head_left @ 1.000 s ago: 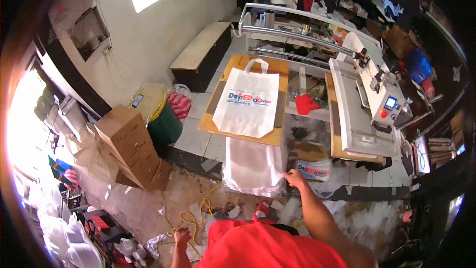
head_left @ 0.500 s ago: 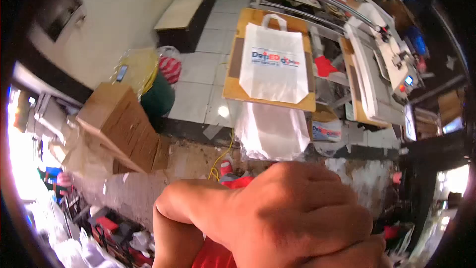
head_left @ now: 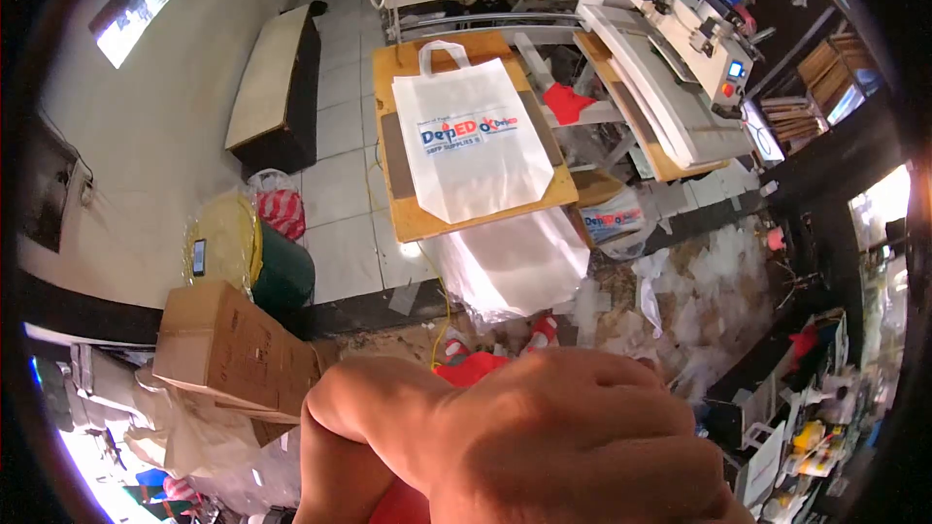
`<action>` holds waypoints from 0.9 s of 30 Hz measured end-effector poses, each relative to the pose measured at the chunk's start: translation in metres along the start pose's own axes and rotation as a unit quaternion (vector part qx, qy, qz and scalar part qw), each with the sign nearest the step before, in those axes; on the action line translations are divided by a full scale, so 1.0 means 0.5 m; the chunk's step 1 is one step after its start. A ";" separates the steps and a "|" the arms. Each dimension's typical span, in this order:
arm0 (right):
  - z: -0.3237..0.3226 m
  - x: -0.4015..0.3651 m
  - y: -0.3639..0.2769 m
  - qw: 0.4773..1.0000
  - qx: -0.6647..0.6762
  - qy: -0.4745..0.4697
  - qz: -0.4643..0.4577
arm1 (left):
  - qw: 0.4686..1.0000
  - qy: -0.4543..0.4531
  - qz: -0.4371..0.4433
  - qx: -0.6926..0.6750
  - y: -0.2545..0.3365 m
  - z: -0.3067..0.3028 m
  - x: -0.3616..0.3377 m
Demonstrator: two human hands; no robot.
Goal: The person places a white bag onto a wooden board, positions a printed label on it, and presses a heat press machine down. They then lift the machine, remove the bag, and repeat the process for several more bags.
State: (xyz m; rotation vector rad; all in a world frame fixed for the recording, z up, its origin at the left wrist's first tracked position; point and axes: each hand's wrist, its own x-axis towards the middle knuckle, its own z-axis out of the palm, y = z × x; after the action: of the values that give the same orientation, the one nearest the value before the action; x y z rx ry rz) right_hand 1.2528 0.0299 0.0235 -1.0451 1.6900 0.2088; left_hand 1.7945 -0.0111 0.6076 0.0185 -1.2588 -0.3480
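Observation:
My left hand is very close to the camera at the bottom of the view, back of the hand towards me, its fingers curled into a fist. Whatever those fingers may hold is hidden. The bent left arm lies in front of my red clothing. My right hand is out of view. Beyond the fist, a white tote bag printed "DepED" lies flat on a wooden board, its handle at the far end. More white bags hang below the board's near edge. Neither hand touches them.
A heat press machine stands at right, beside a red cloth. At left are a cardboard box, a green drum with a phone on top, and a low bench. Plastic scraps litter the floor.
The camera view has turned, so the board and tote bag appear further left, and more floor shows at right. My left fist keeps nearly the same place in the view.

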 end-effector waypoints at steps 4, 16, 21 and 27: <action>0.065 0.039 0.060 0.942 0.300 0.039 0.145 | 0.988 -0.141 -0.066 -0.003 -0.023 -0.064 -0.001; -0.067 -0.053 -0.305 0.986 0.119 0.115 0.010 | 0.973 -0.080 -0.033 0.214 0.072 -0.077 0.038; -0.142 0.206 -0.193 0.982 0.046 0.099 -0.154 | 0.904 -0.047 0.164 0.392 0.037 -0.093 -0.001; -0.099 0.120 -0.221 0.911 0.399 -0.007 -0.106 | 0.759 -0.026 -0.354 0.545 -0.047 -0.305 -0.183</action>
State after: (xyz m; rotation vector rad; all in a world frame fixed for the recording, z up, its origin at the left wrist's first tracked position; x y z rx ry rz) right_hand 1.2965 -0.0978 0.0312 -0.5829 1.4189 -0.5782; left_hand 1.9069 -0.0357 0.4704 1.5377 -1.3158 -0.2040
